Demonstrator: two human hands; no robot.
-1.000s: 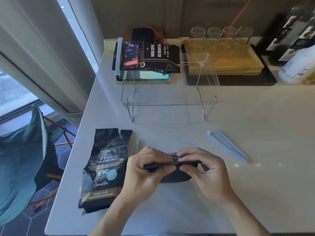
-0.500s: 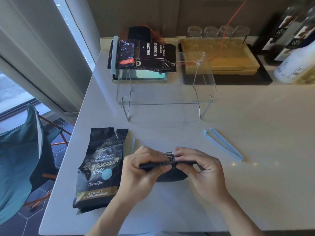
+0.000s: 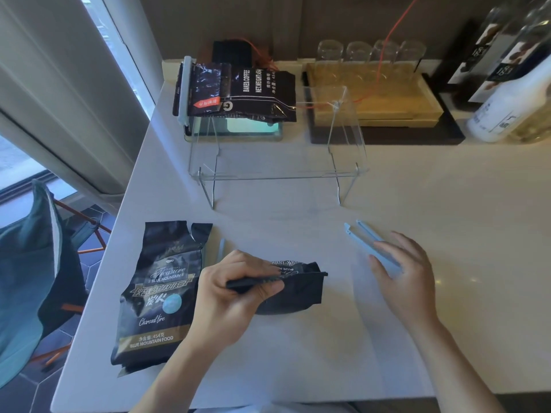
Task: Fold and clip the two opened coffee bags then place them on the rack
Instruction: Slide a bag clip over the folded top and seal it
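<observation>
Surface: pale, smooth matte countertop point(image 3: 298, 338) is running beside a window frame, with a dark wall behind.
Left fingers: fingers point(image 3: 268, 286) and thumb are curling round the folded top edge of the small black coffee bag point(image 3: 298, 290), pinching the fold flat.
Left hand: left hand point(image 3: 229, 293) is resting low over the bag's left half, forearm entering from the bottom edge.
Right fingers: fingers point(image 3: 384, 254) are lying nearly straight and relaxed, gripping nothing, tips touching the pale blue sealing clip point(image 3: 366, 242).
Right hand: right hand point(image 3: 405, 278) is sitting palm-down well right of the small bag. One second ago both hands were pinching the fold together; the right one is now off the bag and at the clip.
Small bag: glossy black foil, folded down to a short squat shape, is lying flat on the countertop near the front edge, between the two hands.
Clip: long, slim plastic bar, its two arms parted at the far end.
Second bag: larger black foil bag point(image 3: 158, 293) with gold and blue print, torn open top unfolded, is lying flat just left of the left hand.
Rack: clear acrylic rack point(image 3: 277, 174) is standing behind the work area; a clipped dark coffee bag point(image 3: 238, 93) is lying on its left rear part.
Background: wooden tray point(image 3: 372, 108) with clear glasses point(image 3: 369, 52) is sitting behind the rack.
</observation>
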